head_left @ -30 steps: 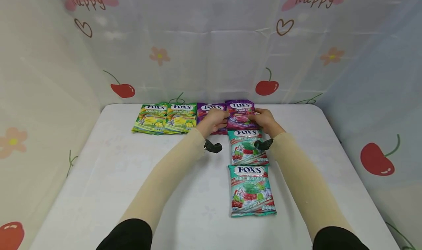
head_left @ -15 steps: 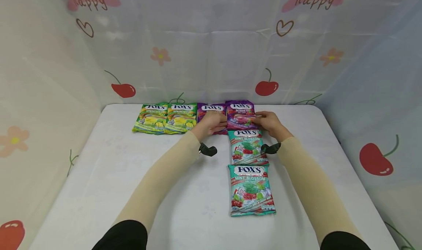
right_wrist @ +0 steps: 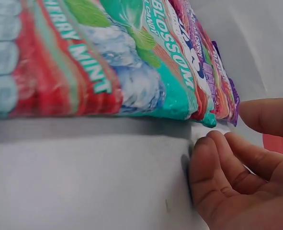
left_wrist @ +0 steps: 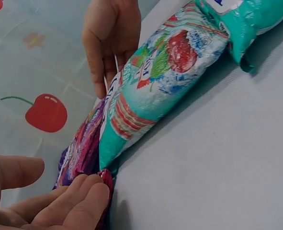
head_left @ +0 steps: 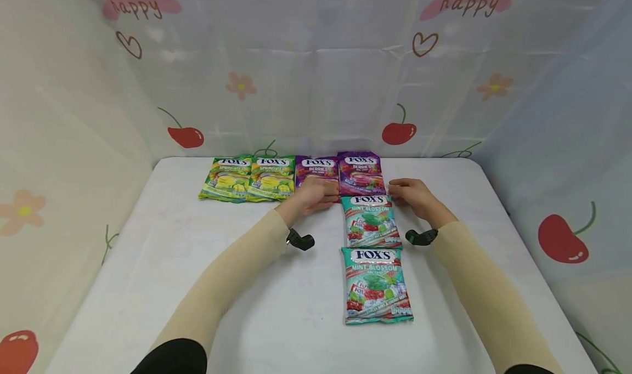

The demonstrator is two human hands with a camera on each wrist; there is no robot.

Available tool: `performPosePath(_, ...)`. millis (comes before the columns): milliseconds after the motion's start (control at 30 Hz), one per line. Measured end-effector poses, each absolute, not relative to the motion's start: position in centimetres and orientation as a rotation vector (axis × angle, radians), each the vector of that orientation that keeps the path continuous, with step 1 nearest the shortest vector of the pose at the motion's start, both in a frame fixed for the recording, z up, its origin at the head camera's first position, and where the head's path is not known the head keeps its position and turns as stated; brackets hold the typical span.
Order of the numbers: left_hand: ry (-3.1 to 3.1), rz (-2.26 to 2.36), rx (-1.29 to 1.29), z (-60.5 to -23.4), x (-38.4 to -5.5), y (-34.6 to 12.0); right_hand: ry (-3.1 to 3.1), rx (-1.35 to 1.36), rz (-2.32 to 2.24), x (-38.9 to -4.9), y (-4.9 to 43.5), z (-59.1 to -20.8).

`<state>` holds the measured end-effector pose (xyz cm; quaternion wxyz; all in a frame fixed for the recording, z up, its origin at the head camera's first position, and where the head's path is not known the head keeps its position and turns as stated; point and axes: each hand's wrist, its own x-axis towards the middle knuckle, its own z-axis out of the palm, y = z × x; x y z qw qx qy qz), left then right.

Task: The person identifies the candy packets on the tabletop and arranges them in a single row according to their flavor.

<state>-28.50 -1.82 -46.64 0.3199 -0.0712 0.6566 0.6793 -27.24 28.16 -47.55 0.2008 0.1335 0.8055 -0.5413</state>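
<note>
Two purple Fox's Berries candy bags, a left one and a right one, lie side by side at the table's back. My left hand overlaps the lower part of the left purple bag, its fingers extended and relaxed, hiding that part. Below the right purple bag lies a teal Mint Blossom candy bag, and a second teal bag lies nearer me. Just right of where purple and teal bags meet is my right hand, its fingers loosely bent. In the right wrist view nothing lies between thumb and fingers.
Two yellow-green Fox's candy bags continue the back row to the left. Everything lies on a white-covered table. Behind it hangs a pale curtain printed with cherries and flowers. Each wrist wears a black camera mount.
My right hand has come off the right purple bag, moving right and toward me. My left hand has slid slightly down and left, showing more of the left purple bag. The bags stay in place.
</note>
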Motion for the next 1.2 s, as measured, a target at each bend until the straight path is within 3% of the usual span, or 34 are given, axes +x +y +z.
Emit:
performPosePath(567, 1.634, 1.69, -0.177, -48.6, -24.4, -3.2, 2.096, 0.314, -1.567, -21.5, 30.1, -46.9)
performPosePath(1200, 1.522, 1.734, -0.132, -48.9, -22.8, -1.1, 1.938, 0.284, -1.641, -20.0, 28.9, -46.7)
